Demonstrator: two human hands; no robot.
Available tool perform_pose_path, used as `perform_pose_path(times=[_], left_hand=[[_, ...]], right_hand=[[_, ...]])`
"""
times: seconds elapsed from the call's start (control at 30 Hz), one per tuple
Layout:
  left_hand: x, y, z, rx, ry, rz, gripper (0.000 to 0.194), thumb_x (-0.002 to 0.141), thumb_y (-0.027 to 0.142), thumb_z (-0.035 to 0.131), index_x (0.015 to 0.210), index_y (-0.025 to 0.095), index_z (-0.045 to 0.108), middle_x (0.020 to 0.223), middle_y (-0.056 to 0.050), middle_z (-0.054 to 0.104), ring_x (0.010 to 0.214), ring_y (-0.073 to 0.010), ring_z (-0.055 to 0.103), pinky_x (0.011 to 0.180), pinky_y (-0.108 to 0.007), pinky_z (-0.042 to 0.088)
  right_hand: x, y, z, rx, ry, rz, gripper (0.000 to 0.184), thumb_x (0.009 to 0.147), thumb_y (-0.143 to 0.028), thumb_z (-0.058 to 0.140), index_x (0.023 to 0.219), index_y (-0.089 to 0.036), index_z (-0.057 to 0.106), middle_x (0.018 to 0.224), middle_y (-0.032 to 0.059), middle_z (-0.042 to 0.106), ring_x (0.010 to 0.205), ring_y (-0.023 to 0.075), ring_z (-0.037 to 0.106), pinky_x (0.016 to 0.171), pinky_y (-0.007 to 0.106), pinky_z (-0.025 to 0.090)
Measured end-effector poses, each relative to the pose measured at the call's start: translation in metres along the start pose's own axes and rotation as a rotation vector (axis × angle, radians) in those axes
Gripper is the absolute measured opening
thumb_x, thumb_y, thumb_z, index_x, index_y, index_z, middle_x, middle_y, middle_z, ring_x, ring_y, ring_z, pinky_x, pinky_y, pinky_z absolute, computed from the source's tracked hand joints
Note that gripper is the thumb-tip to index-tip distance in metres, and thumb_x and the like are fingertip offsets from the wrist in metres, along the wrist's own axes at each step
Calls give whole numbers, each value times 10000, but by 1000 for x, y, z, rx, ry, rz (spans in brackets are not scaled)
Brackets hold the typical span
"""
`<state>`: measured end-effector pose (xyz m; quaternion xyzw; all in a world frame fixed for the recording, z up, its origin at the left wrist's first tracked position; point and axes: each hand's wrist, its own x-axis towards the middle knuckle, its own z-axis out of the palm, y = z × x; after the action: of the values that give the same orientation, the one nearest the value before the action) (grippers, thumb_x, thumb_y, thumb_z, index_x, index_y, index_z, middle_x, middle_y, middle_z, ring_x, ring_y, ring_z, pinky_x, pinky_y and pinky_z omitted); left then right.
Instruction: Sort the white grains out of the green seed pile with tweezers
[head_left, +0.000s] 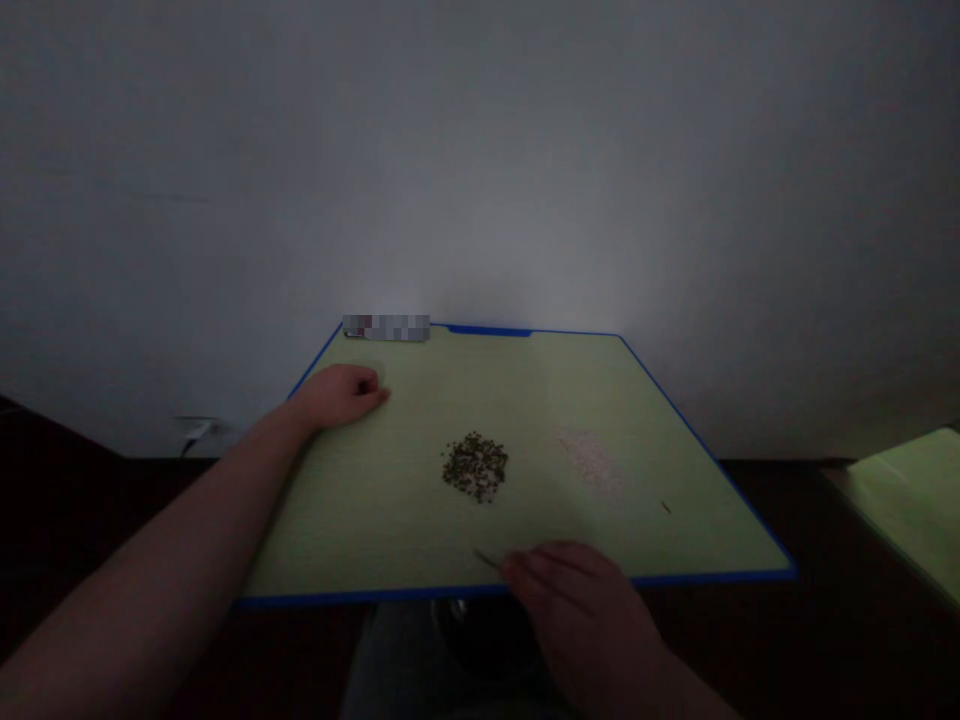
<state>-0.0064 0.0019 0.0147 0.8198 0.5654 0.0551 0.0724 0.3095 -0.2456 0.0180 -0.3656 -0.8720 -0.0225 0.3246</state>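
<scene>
My left hand [346,394] rests on the pale green, blue-edged table top, its fingers curled in and nothing visible in them. Near the front edge, my right hand [574,600] pinches a thin dark pointed tool [487,560], whose tip points to the left. The kind of tool is too blurred to tell. A loose pile of small dark grains [475,466] lies mid-table, with pale bits among them. To its right spreads a patch of small whitish grains [591,460]. Both hands are apart from the two piles.
A short thin brown piece [666,507] lies at the table's right. A flat, blurred-out object [386,328] sits at the back left corner. Below the front edge is a dark round container [487,635]. A wall stands behind; another green surface [915,500] is at far right.
</scene>
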Motion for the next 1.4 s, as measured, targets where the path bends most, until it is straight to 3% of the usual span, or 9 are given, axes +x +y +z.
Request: perform_pose_path(times=[0.07,0.17,0.27,0.43,0.6,0.73,0.87,1.03,1.4], left_hand=[[0,1,-1,3,4,-1,372,795,537,443,650,204,524,620,-26,560,595,-157,485,582,-300,314],[-1,2,-1,-1,5,-1,367,797,527,442,638,203,511,608,-23,552,587,-152,478,580,-297,312],[-2,2,-2,-7,2,1,366,801,523,440,638,203,508,607,-20,549,585,-147,477,577,-293,310],[-2,1,-2,-10,16,1,363,789,522,451,641,201,531,611,-19,564,593,-148,487,578,-290,315],[-2,0,-1,-6,14,3,382,793,541,445,648,203,544,614,-20,576,581,-149,493,570,-291,322],[-3,0,-3,0,15,14,392,805,547,430,646,206,542,617,-22,582,589,-153,499,570,-290,321],[-3,1,-3,3,12,16,390,801,541,430,649,203,552,623,-30,582,599,-164,505,579,-299,324],[-1,3,-4,6,2,7,388,799,540,430,649,202,546,627,-31,576,602,-163,505,585,-299,326],[-2,1,-4,20,11,19,389,812,544,427,650,206,530,630,-27,582,601,-158,503,585,-292,324]], right_hand=[[0,-11,11,-91,-19,-102,305,926,-72,413,1113,-105,652,963,86,759,816,173,668,748,298,535],[0,-22,24,-204,3,-78,305,916,-76,402,1072,-93,663,961,94,758,825,206,666,736,338,531],[0,-22,28,-290,-57,-11,314,859,-77,467,1108,-79,657,1011,111,750,870,231,668,751,354,531],[-4,0,20,-411,-132,101,384,734,-32,587,1101,-98,678,1018,106,753,871,224,676,775,327,541],[-8,31,9,-520,-215,204,440,698,24,560,1097,-102,698,1044,103,751,885,245,687,782,346,568],[-11,32,3,-499,-210,230,437,716,26,528,1094,-110,702,1026,90,756,868,231,685,802,333,569],[-14,10,10,-374,-124,148,462,695,27,513,1090,-129,696,1003,81,759,867,212,677,799,307,555],[-8,-6,21,-286,-123,81,445,722,-16,533,1137,-104,667,1040,95,749,893,225,665,811,333,546],[5,36,11,-466,-231,247,449,722,38,530,1108,-113,703,1043,100,751,887,219,683,805,319,557]])
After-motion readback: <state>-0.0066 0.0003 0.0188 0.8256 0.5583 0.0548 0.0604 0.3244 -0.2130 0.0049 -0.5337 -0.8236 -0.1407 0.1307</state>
